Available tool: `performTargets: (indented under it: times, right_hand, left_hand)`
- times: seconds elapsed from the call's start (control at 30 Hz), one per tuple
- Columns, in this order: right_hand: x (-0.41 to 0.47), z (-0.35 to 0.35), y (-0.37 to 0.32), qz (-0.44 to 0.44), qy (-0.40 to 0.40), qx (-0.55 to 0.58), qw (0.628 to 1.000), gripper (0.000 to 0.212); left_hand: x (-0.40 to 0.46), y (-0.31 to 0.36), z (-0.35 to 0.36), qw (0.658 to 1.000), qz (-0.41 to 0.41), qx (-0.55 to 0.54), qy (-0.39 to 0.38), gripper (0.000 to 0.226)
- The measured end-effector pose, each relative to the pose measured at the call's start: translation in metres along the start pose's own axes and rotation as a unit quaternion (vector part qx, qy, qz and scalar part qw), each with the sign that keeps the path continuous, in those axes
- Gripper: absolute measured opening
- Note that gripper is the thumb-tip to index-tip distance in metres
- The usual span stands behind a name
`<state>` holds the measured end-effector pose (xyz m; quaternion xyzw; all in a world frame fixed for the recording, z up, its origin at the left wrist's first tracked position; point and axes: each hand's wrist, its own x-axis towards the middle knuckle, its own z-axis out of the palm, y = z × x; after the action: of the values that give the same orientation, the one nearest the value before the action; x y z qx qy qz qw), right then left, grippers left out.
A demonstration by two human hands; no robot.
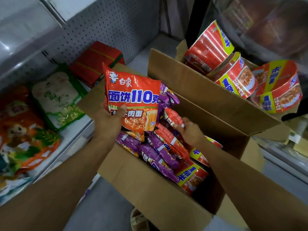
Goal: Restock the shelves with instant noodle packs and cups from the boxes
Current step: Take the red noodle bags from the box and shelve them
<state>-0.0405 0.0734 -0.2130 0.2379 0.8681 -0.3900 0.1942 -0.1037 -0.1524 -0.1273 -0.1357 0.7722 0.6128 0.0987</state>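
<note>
Your forearms reach in from the bottom corners, over the near box (146,185), an open cardboard carton standing on the floor. Your left hand (108,120) is raised above its left edge and grips an orange pack (133,99) by the lower left corner, thumb curled over the front, fingers hidden behind. That pack stands nearly upright, face toward you, with blue and white lettering across its middle.

Your right hand (190,130) is down inside the box, fingers curled onto the top of a red pack (173,119) standing on edge among the others; whether they have actually closed round it I cannot tell. Around it the box is filled with purple packs (155,152) and more red ones, mostly on edge and leaning. Red-and-yellow cups (191,177) lie on their sides in the right end of the box, just under your right wrist.

Behind it, touching flap to flap, stands a far box (196,84), also open. Three big cups (236,77) in red and yellow lie tipped on top of it, mouths and sides toward you.

To your left runs a shelf (80,130) with a pegboard back. On it lie a white-and-green bag (58,99), an orange bag (21,130) nearer you, and a red parcel (96,62) farther back. Below the near box a shoe (138,219) shows on the grey floor.
</note>
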Motion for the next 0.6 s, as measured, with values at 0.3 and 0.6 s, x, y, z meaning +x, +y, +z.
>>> performTargets:
  times: [0.3, 0.6]
  right_hand:
    - [0.005, -0.017, 0.018, 0.050, 0.035, 0.059, 0.996, 0.045]
    - [0.008, -0.006, 0.025, 0.065, 0.065, 0.039, 0.995, 0.051]
  left_hand:
    - [-0.004, -0.010, 0.004, 0.999, -0.003, -0.039, -0.009, 0.019]
    - [-0.007, -0.017, 0.006, 0.998, -0.002, -0.053, 0.019, 0.034]
